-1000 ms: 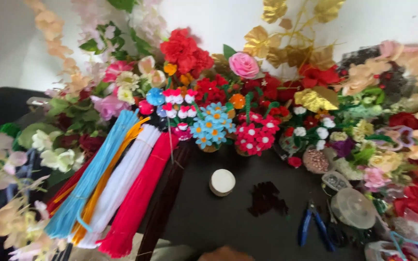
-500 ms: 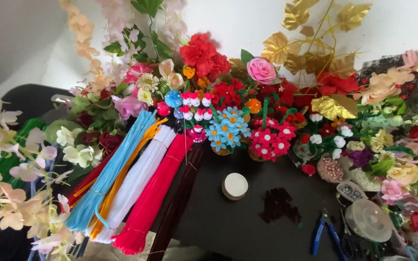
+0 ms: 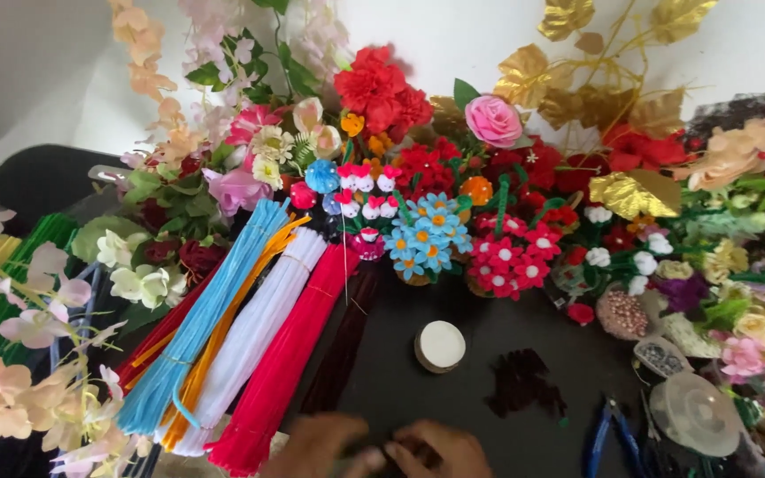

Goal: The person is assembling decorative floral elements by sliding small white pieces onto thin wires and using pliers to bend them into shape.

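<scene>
My left hand [image 3: 316, 447] and my right hand [image 3: 440, 450] meet at the bottom edge over the black table [image 3: 382, 389], fingers pinched together around something small and dark that I cannot make out. Both hands are cut off by the frame. Just left of them lie bundles of pipe cleaners: red [image 3: 289, 358], white [image 3: 254, 341], orange [image 3: 223, 332] and light blue [image 3: 201, 323]. A small round white roll [image 3: 440, 345] stands just beyond the hands. A heap of dark red pieces [image 3: 524, 382] lies to its right.
Artificial flowers ring the table: blue [image 3: 427, 237] and red-white [image 3: 511, 257] pipe-cleaner blooms, a pink rose [image 3: 492, 119], gold leaves [image 3: 630, 195]. Blue-handled pliers [image 3: 608, 434], a clear lidded container [image 3: 694, 412] and a bead dish [image 3: 623, 312] sit at the right.
The view has tilted down and shifted, so the flowers sit higher in frame. My two hands have come into sight at the bottom edge, pinched together.
</scene>
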